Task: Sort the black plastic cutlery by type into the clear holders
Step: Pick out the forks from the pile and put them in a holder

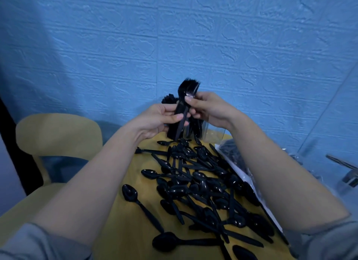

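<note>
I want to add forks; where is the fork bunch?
Head view, centre: fork bunch is held upright between left hand and right hand, above the pile.

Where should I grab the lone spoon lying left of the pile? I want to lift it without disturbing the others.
Take the spoon by its handle, about halfway along, pinching the two long edges from above. It lies flat on the yellow table, apart from the pile, with the handle running toward the near right. The handle is narrow and straight, while the bowl is wide and rounded, so probably harder to pinch.
</note>
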### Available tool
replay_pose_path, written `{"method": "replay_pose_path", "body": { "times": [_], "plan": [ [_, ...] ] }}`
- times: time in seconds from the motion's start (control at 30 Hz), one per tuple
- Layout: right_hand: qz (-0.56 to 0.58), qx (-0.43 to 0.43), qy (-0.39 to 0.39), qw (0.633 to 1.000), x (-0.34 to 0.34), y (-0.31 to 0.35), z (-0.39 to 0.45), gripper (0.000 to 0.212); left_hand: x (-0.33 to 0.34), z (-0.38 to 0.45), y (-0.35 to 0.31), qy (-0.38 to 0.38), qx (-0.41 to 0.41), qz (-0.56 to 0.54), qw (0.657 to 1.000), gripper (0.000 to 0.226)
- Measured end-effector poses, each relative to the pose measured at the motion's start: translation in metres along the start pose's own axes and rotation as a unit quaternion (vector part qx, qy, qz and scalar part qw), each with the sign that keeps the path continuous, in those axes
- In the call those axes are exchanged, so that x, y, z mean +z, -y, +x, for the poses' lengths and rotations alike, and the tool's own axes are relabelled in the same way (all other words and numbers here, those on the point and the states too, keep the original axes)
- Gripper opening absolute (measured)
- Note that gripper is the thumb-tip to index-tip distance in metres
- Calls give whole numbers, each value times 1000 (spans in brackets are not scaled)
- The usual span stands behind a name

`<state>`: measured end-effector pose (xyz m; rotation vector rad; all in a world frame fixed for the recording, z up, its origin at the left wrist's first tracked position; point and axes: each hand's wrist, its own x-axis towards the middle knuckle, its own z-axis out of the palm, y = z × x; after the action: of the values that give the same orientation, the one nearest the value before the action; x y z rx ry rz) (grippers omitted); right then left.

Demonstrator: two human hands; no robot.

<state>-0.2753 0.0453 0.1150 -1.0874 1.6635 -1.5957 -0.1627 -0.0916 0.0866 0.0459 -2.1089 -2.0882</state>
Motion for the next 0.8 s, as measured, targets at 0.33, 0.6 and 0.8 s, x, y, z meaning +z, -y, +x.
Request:
{"method": "replay_pose_path", "body": {
  "times": [0.33,0.6,0.8],
  "plan": [
    [-93,-57,-147,983,-47,8,41,14,7,88,-6,-41,33,111,992,22],
    [-99,-41,-252,962,-87,-30,67,15,8,138,42,-137,54,212,966,30],
    [-145,-33,-326,934,-100,-51,85,10,11,148,90,-127,14,466,875,43]
  ]
}}
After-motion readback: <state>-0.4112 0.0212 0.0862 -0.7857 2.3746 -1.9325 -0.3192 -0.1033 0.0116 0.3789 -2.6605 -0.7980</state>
